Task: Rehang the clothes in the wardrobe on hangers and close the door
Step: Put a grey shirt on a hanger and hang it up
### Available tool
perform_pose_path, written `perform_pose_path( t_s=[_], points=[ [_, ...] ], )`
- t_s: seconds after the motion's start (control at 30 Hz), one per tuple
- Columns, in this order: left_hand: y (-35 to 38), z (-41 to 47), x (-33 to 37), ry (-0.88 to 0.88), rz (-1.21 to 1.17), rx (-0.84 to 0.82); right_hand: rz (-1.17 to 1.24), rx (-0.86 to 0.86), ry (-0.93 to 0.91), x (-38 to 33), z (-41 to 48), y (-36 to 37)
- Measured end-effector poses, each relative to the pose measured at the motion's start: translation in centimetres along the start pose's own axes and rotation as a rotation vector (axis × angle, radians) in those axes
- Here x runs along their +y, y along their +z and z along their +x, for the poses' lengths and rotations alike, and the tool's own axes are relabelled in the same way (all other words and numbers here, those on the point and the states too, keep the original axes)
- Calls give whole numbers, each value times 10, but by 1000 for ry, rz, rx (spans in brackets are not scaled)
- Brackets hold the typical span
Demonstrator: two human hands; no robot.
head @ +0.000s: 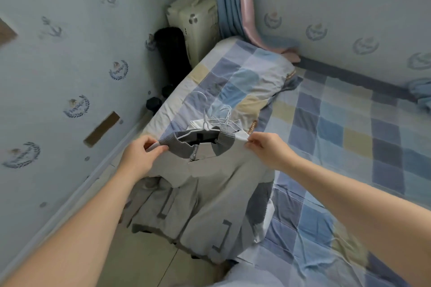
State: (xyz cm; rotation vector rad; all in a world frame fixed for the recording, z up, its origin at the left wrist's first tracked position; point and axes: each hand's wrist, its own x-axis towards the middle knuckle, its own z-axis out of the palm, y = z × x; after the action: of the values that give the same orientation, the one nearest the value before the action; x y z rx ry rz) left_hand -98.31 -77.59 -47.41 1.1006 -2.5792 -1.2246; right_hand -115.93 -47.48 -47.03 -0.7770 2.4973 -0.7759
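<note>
A light grey garment (210, 196) with a darker grey collar hangs over the edge of the bed, held up at its shoulders. My left hand (142, 156) pinches the left shoulder together with the end of a white hanger (186, 134) that sits inside the neck opening. My right hand (268, 149) pinches the right shoulder of the garment. A few more white wire hangers (221, 116) lie on the bed just behind the collar. No wardrobe is in view.
The bed carries a blue, grey and beige checked sheet (338, 137) and a matching pillow (240, 84). A cream appliance (198, 18) and a black object (170, 53) stand in the far corner. Blue and pink curtains (235, 0) hang behind. Tiled floor (144, 256) runs along the left wall.
</note>
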Motion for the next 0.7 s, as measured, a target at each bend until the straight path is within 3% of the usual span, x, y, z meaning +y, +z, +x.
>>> perform_pose_path(
  t_s=[0.23, 0.7],
  points=[
    [-82, -102, -45, 18, -28, 158, -48, -1, -228, -84, -60, 17],
    [-182, -369, -171, 26, -108, 277, -143, 96, -426, -196, -275, 115]
  ],
)
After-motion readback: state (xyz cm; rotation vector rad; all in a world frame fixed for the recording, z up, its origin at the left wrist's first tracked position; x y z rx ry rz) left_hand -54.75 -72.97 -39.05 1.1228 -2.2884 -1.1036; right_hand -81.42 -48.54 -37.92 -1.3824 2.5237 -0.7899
